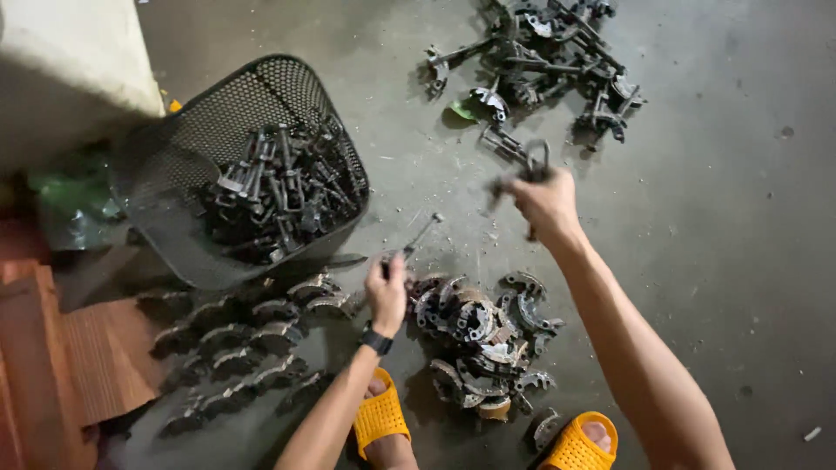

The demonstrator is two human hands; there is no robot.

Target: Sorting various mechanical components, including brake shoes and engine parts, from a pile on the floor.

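Sorting parts | left hand point(386, 292) clamps tool point(416, 239) | right hand point(547, 202) grips part point(529, 165), blurred | next likely needs basket point(187, 157) drop

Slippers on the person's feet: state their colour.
Yellow-orange slippers, perforated on top; head view.

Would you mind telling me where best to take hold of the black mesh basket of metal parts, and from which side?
Probably grip the mesh basket by its open rim, coming from the side that faces the left hand. It lies tipped with its mouth that way, so this rim edge is bare and reachable, while the metal parts weigh down its middle.
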